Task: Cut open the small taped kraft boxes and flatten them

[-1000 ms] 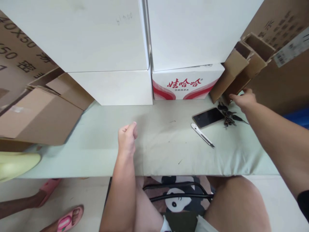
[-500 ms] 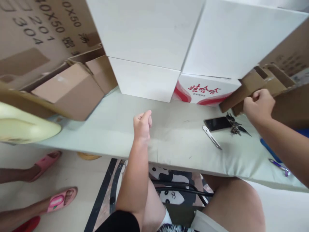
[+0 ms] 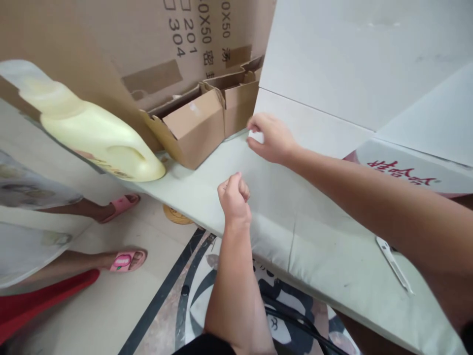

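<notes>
Over the pale covered table (image 3: pixel 318 236), my left hand (image 3: pixel 234 197) is closed in a fist, and no object shows in it. Higher up and to its right, my right hand (image 3: pixel 271 138) has its thumb and curled fingers apart, with nothing visible held between them. It is in front of the lower white box (image 3: pixel 314 123), close to the open brown cartons (image 3: pixel 203 123). At the right, partly below my right forearm, a white craft knife (image 3: pixel 393 266) lies on the table.
A pale yellow bottle (image 3: pixel 99 133) stands tilted in view at the left table edge. Large brown cardboard (image 3: pixel 148 39) rises behind. A white box with red lettering (image 3: pixel 410 170) is at the right. Another person's feet in pink slippers (image 3: pixel 123 261) are on the floor at left.
The view has swung left. My right hand has moved from the right side to near the brown cartons, and its fist has opened. My left hand stays in a fist.
</notes>
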Tool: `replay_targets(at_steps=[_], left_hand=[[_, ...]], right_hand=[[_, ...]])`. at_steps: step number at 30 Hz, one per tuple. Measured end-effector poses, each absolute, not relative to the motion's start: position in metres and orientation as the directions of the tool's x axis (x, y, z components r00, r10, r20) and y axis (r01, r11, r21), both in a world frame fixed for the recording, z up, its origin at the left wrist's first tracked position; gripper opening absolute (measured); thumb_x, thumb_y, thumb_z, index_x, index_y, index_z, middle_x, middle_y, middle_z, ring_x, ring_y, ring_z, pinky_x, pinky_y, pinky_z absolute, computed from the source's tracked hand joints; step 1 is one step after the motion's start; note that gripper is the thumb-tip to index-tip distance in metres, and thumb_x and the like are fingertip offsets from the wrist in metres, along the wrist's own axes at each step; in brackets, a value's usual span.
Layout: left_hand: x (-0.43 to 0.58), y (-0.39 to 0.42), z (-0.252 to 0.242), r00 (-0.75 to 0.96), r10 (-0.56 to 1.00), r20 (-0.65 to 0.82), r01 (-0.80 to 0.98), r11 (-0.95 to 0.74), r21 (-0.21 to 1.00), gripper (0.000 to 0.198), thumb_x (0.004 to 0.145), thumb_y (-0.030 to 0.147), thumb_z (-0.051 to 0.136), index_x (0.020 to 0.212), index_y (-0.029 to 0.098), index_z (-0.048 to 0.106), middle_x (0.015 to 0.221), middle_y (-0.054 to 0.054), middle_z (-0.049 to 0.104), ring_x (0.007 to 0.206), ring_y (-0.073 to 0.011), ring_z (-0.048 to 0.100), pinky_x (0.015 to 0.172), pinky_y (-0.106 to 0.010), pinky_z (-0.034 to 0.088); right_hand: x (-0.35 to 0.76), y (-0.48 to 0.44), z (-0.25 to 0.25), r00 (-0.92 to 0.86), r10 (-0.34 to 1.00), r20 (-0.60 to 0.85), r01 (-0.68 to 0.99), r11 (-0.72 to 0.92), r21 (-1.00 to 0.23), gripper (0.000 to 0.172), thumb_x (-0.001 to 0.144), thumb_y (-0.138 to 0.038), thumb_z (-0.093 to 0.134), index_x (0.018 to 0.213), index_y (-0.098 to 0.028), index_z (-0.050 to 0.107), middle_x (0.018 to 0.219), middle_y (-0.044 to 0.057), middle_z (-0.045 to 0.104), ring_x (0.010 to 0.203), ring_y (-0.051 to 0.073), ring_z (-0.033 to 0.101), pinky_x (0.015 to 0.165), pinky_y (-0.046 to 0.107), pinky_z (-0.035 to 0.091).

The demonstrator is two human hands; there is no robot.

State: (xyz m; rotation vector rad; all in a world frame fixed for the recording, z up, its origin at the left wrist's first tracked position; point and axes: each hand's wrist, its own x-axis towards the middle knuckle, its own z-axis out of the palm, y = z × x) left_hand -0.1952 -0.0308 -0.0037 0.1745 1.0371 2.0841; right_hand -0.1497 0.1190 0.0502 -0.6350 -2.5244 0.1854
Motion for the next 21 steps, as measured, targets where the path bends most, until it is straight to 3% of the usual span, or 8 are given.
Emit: replay_targets(at_steps=[2,5,9,11,14,18,21], left_hand=[[-0.204,-0.032,-0.005,-0.696,0.679,-0.235,-0.6,-0.37,0.709,0.047,0.068,0.025,0.058,0.048,0.024,0.016,0.043,0.01,0.012,0.038,-0.0029,0.013,0.039,-0.021,0.011],[-0.215,-0.034,-0.006,-0.702,0.657,-0.274,-0.623,-0.38,0.684,0.047,0.067,0.024,0.057,0.05,0.024,0.014,0.045,0.01,0.01,0.039,-0.0028,0.012,0.04,-0.021,0.011],[-0.226,-0.036,-0.006,-0.683,0.664,-0.304,-0.65,-0.364,0.667,0.048,0.069,0.021,0.056,0.053,0.022,0.011,0.047,0.009,0.009,0.04,-0.0028,0.012,0.04,-0.021,0.012],[-0.229,-0.037,-0.006,-0.693,0.654,-0.303,-0.645,-0.376,0.665,0.048,0.07,0.021,0.056,0.053,0.022,0.011,0.048,0.009,0.009,0.04,-0.0028,0.012,0.04,-0.021,0.012],[-0.231,-0.039,-0.007,-0.735,0.614,-0.287,-0.609,-0.414,0.676,0.049,0.069,0.024,0.057,0.051,0.022,0.011,0.046,0.009,0.009,0.039,-0.003,0.012,0.041,-0.022,0.012],[-0.225,-0.045,-0.002,-0.834,0.512,-0.206,-0.482,-0.492,0.725,0.05,0.068,0.027,0.06,0.048,0.022,0.013,0.043,0.009,0.011,0.039,-0.0034,0.014,0.042,-0.024,0.013],[-0.218,-0.053,0.007,-0.91,0.405,-0.091,-0.332,-0.577,0.746,0.053,0.07,0.027,0.061,0.047,0.02,0.014,0.043,0.008,0.012,0.039,-0.0035,0.015,0.043,-0.025,0.012]], right_hand=[[-0.204,0.116,0.054,-0.82,0.439,0.368,0.392,0.898,-0.197,0.034,0.08,-0.013,0.057,0.113,-0.018,0.056,0.121,0.012,0.064,0.111,0.029,0.059,0.094,0.044,0.048],[-0.268,0.106,0.063,-0.885,0.365,0.289,0.332,0.93,-0.159,0.057,0.082,0.001,0.048,0.137,-0.016,0.047,0.146,0.011,0.053,0.133,0.028,0.052,0.103,0.043,0.048],[-0.311,0.101,0.067,-0.934,0.261,0.245,0.269,0.963,-0.003,0.063,0.084,0.003,0.048,0.144,-0.017,0.042,0.15,0.009,0.054,0.144,0.027,0.044,0.116,0.045,0.038],[-0.314,0.105,0.062,-0.946,0.253,0.204,0.27,0.961,0.061,0.055,0.084,0.001,0.049,0.136,-0.015,0.051,0.137,0.01,0.063,0.133,0.028,0.053,0.114,0.046,0.038],[-0.3,0.115,0.051,-0.951,0.255,0.177,0.272,0.959,0.083,0.032,0.079,0.0,0.051,0.103,-0.017,0.064,0.111,0.009,0.069,0.107,0.026,0.063,0.102,0.045,0.043],[-0.255,0.123,0.037,-0.94,0.223,0.257,0.233,0.972,0.007,0.016,0.08,-0.007,0.052,0.073,-0.02,0.059,0.084,0.007,0.063,0.09,0.024,0.059,0.091,0.045,0.042],[-0.203,0.122,0.031,-0.923,0.197,0.331,0.206,0.979,-0.009,0.02,0.084,-0.014,0.051,0.065,-0.02,0.055,0.077,0.006,0.057,0.089,0.023,0.054,0.091,0.046,0.041]])
